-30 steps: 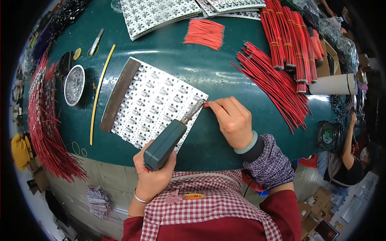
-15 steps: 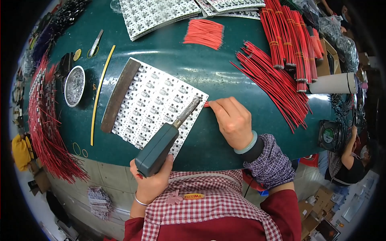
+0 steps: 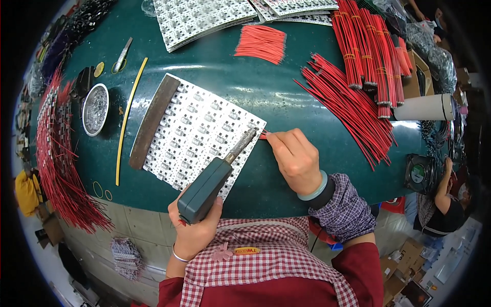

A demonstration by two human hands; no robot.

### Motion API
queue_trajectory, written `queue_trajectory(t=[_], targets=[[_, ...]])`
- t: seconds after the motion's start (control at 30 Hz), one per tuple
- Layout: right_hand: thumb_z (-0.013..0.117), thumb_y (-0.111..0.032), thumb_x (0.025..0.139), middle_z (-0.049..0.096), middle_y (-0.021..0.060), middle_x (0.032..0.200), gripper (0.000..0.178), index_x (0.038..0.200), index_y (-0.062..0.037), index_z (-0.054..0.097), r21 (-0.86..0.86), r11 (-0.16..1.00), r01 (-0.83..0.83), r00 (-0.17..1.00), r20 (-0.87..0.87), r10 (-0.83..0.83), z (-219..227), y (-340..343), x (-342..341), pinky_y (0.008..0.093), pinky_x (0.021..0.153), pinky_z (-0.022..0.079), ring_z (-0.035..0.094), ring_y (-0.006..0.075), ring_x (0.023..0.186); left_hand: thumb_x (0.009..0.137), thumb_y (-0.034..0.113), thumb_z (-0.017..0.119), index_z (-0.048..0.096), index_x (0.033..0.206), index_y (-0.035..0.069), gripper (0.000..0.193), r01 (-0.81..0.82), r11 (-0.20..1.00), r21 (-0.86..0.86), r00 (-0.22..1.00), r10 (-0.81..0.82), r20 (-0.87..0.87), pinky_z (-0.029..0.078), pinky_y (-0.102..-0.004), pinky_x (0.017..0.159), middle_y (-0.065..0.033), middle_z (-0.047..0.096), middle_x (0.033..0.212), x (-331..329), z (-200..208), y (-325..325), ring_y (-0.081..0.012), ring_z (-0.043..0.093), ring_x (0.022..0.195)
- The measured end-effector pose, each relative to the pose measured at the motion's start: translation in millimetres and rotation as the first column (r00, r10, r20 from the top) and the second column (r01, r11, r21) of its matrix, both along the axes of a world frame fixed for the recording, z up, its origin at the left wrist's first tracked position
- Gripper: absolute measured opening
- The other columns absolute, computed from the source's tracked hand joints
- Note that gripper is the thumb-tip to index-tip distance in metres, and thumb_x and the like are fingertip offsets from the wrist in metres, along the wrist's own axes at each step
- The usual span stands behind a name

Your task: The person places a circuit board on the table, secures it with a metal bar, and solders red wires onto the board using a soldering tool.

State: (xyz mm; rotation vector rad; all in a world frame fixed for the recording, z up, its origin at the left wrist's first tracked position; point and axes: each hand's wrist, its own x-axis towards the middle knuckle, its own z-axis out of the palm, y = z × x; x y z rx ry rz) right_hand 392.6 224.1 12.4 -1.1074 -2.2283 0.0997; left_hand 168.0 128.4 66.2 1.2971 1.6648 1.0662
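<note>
My left hand [image 3: 198, 225] is wrapped round the dark green handle of a soldering iron [image 3: 204, 190]. Its metal tip reaches the right corner of a white circuit board panel [image 3: 199, 134] covered with rows of small components. At that same corner, my right hand [image 3: 295, 159] pinches a short red wire [image 3: 263, 135], of which only a bit shows past the fingertips. Whether the wire end touches the board is too small to tell. A dark metal bar [image 3: 155, 122] lies along the panel's left edge.
Loose red wires [image 3: 348, 110] and tied red wire bundles [image 3: 363, 46] lie to the right. A small wire stack [image 3: 260, 44] and stacked panels [image 3: 202, 20] are at the back. Left are a white bowl [image 3: 95, 110], a yellow strip [image 3: 130, 120] and hanging red wires [image 3: 56, 153].
The soldering iron and my left hand have shifted slightly to the right, with the tip now a little lower at the board corner. My right hand keeps its pinch and has barely moved.
</note>
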Motion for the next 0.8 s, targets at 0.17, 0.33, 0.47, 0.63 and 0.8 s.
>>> queue_trajectory(t=[0.17,0.33,0.47,0.63,0.8], targets=[[0.067,0.002,0.068,0.063,0.0099,0.089,0.032,0.100,0.0054,0.067,-0.002,1.000,0.008,1.000,0.011,-0.008,0.4,0.1,-1.6,0.0304,0.063,0.052,0.059,0.0226,0.077,0.078,0.000,0.074,0.068,0.092,-0.006,0.016,-0.011,0.995,-0.099,0.997,0.019,0.077,0.049,-0.0249,0.064,-0.0073,0.067,0.083,0.2,2.0,2.4,-0.0099,0.061,0.070],[0.068,0.002,0.068,0.062,0.0094,0.088,0.032,0.100,0.0048,0.067,0.000,1.000,0.009,0.999,0.034,-0.009,-0.5,0.1,-1.2,0.0301,0.063,0.052,0.059,0.0219,0.077,0.079,-0.001,0.073,0.067,0.093,-0.006,0.016,0.040,0.993,-0.111,0.998,-0.034,0.056,0.049,-0.0251,0.064,-0.0079,0.067,0.084,0.5,3.7,5.0,-0.0101,0.061,0.070],[0.069,0.002,0.069,0.061,0.0094,0.088,0.030,0.099,0.0042,0.067,-0.004,1.000,0.012,1.000,0.018,-0.012,0.0,0.6,-2.8,0.0303,0.062,0.052,0.059,0.0222,0.077,0.078,0.000,0.074,0.068,0.091,-0.005,0.015,0.015,0.994,-0.106,0.998,-0.009,0.055,0.049,-0.0252,0.064,-0.0069,0.068,0.083,2.1,6.8,5.9,-0.0099,0.061,0.070],[0.070,0.009,0.070,0.063,0.0100,0.085,0.025,0.094,0.0021,0.067,-0.022,0.997,0.071,0.996,-0.054,-0.072,2.6,1.6,-6.6,0.0340,0.059,0.051,0.062,0.0245,0.073,0.078,0.004,0.077,0.070,0.085,-0.001,0.011,0.006,0.998,-0.055,1.000,-0.007,-0.018,0.048,-0.0253,0.062,-0.0043,0.068,0.081,0.0,6.5,1.1,-0.0102,0.062,0.067],[0.070,0.009,0.070,0.063,0.0090,0.084,0.025,0.094,0.0011,0.066,-0.022,0.998,0.065,0.996,-0.051,-0.066,3.9,1.1,-7.0,0.0342,0.058,0.051,0.062,0.0242,0.071,0.078,0.005,0.078,0.070,0.085,0.001,0.011,0.018,1.000,-0.011,0.995,-0.019,-0.094,0.048,-0.0261,0.064,-0.0032,0.067,0.080,-0.9,3.3,-1.9,-0.0103,0.061,0.067]])
